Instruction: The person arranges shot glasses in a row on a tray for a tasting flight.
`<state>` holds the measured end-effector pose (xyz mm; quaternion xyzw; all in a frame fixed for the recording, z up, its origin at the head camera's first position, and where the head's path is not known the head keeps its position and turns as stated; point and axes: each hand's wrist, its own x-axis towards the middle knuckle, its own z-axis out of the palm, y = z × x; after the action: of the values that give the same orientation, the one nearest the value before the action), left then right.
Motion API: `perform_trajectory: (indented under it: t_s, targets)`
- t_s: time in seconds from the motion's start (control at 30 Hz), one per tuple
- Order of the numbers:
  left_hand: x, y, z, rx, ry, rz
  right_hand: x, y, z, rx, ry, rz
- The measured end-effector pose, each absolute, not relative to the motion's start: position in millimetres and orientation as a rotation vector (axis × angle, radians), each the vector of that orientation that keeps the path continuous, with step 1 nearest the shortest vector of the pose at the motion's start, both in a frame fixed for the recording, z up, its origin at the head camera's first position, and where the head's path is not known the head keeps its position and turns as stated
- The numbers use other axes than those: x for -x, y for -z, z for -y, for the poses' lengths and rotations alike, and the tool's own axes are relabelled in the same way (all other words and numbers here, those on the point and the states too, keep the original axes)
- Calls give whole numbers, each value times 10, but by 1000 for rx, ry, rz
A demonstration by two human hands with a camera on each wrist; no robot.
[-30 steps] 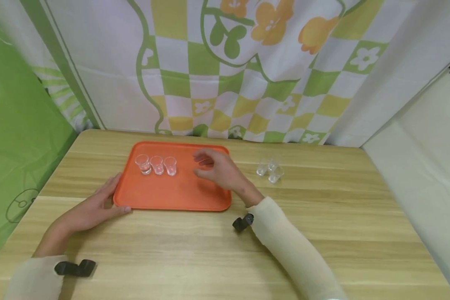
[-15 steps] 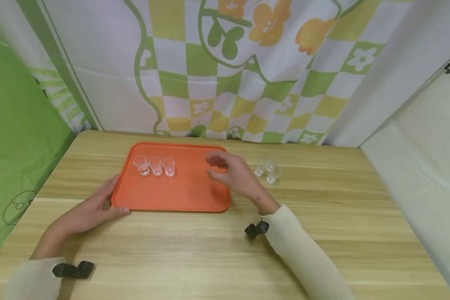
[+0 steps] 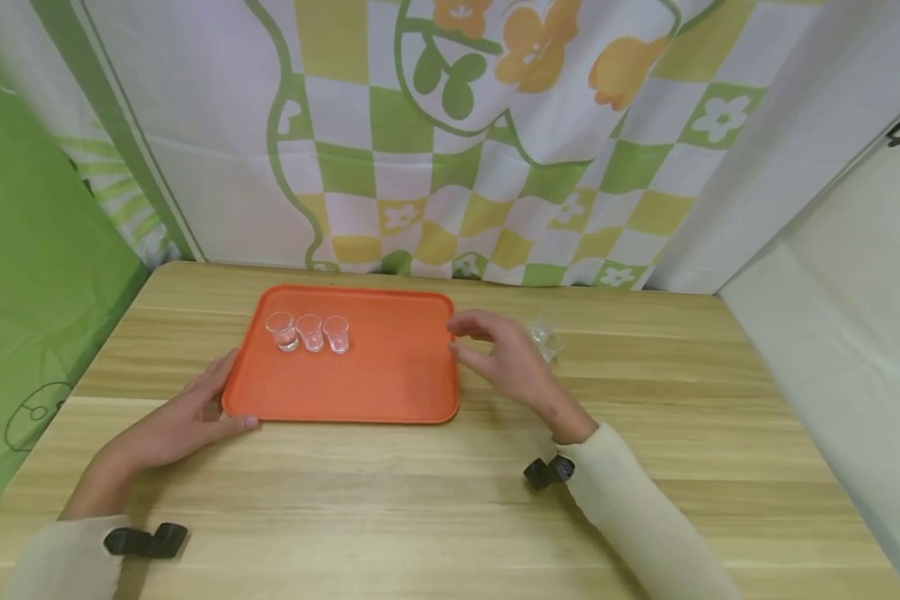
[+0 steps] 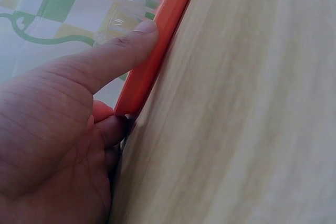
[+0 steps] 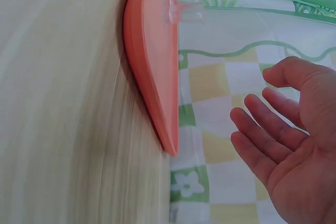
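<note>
Three small clear shot glasses (image 3: 308,332) stand in a row on the left half of the orange tray (image 3: 390,392). My left hand (image 3: 168,427) holds the tray's near left corner, its thumb against the front rim and its fingers along the left side. The left wrist view shows the thumb (image 4: 118,53) on the rim. Just past the tray's right edge, my right hand (image 3: 506,358) is raised with nothing in it, fingers loosely bent and thumb apart. More shot glasses (image 3: 546,342) stand on the table behind it, partly hidden by the hand.
The wooden table (image 3: 390,508) reaches a checkered curtain (image 3: 487,192) at the back. Green cloth (image 3: 37,250) hangs at the left, and a pale wall (image 3: 855,333) borders the right side.
My right hand has moved right, from over the tray to beyond its right edge, near the glasses on the table. My left hand and the three glasses on the tray stay put.
</note>
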<state>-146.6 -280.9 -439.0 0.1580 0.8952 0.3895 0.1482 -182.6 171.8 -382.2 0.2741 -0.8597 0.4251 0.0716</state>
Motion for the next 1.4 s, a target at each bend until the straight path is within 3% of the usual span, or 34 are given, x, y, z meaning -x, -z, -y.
perform_trajectory:
  t_s: [0.87, 1.4]
  targets:
    - [1468, 4397, 2809, -479, -1120, -2581, 1651, 3732, -2511, -536, -1068, 2526]
    - [1481, 4381, 2804, -475, -1107, -2584, 1689, 3870, -2767, -359, -1107, 2584]
